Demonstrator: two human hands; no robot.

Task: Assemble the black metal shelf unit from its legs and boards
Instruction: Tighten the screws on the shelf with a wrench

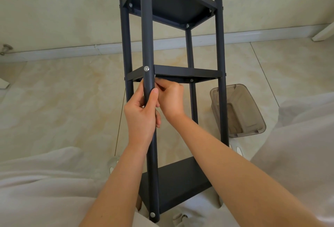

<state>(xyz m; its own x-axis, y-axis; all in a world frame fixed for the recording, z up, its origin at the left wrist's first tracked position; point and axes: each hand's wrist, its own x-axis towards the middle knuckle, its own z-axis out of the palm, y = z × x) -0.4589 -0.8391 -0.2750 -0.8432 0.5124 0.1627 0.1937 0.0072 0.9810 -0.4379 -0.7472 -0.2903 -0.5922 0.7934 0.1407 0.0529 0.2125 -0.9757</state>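
The black metal shelf unit [219,100] lies tilted toward me, with four round legs and three boards. My left hand [141,116] grips the near leg [147,36] just below the middle board [186,72]. My right hand [169,100] sits behind that leg, under the middle board's near corner, fingers curled; whatever it pinches is hidden. A silver screw head [146,68] shows on the near leg at the middle board, another screw [152,214] at the bottom board [178,183]. The top board [171,0] shows its underside with bolts at the corners.
A clear grey plastic bin [240,111] lies on the tiled floor to the right of the unit. A white baseboard [72,50] runs along the wall behind. My light trouser legs [45,187] frame the unit on both sides. A door stopper [6,48] sits far left.
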